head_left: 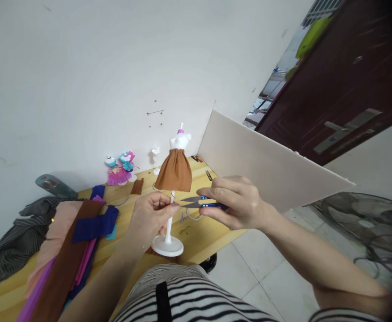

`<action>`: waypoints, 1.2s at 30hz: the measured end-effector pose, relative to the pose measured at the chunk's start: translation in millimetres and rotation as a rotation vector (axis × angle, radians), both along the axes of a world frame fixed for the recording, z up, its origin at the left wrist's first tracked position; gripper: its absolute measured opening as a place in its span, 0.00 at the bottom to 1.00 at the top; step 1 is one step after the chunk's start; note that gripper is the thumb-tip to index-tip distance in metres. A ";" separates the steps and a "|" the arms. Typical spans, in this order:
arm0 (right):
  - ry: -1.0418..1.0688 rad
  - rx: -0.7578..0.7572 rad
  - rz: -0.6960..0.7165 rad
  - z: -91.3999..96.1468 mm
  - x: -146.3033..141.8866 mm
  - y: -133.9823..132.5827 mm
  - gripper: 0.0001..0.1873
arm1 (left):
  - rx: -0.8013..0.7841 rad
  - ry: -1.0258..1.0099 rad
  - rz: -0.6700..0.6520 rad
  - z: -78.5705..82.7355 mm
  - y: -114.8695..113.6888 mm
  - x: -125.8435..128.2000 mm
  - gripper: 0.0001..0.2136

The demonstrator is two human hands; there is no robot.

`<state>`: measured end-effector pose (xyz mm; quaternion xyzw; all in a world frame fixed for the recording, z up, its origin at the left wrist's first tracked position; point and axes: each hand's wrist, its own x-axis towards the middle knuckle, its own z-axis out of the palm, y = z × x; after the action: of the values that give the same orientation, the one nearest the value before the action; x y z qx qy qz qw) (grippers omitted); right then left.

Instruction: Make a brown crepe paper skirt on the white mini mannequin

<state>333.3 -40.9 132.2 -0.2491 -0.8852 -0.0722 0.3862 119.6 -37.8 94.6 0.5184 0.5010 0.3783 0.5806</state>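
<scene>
A small white mannequin [180, 142] on a round-based stand [168, 246] wears a gathered brown skirt [174, 172]. Just below the hem, my left hand [154, 212] is closed in a pinch beside the pole. Whatever lies between its fingertips is too small to make out, though a thin strand seems to run up towards the hem. My right hand [234, 201] grips blue-handled thread snips [209, 202], their blades parted and pointing left at my left fingertips.
Folded fabrics [93, 227] in brown, blue, pink and peach cover the table's left side, near a bottle [55, 185]. Small dressed forms [118, 170] stand by the wall. Another pair of snips [209, 175] lies behind my right hand. A white panel [259, 161] borders the table's right.
</scene>
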 end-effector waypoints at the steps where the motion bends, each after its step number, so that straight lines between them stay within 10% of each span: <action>1: 0.080 -0.199 0.024 1.3 -1.3 -3.1 0.15 | 0.011 -0.001 0.009 -1.2 0.7 0.5 0.08; 6: 0.368 -1.080 0.039 4.8 -2.4 -8.0 0.22 | 0.070 -0.032 0.044 -5.4 3.5 3.1 0.08; 11: 0.568 -1.442 0.165 -10.8 -0.3 -2.3 0.25 | 0.079 -0.057 0.045 -7.8 5.4 4.6 0.08; 36: 0.642 -1.463 0.208 -22.2 -3.0 7.9 0.22 | 0.021 -0.053 -0.021 -16.4 6.4 5.4 0.09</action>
<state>330.3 -33.0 110.0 -0.3638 -0.5724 0.6375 0.3655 125.0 -31.3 78.2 0.5193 0.4760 0.3912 0.5922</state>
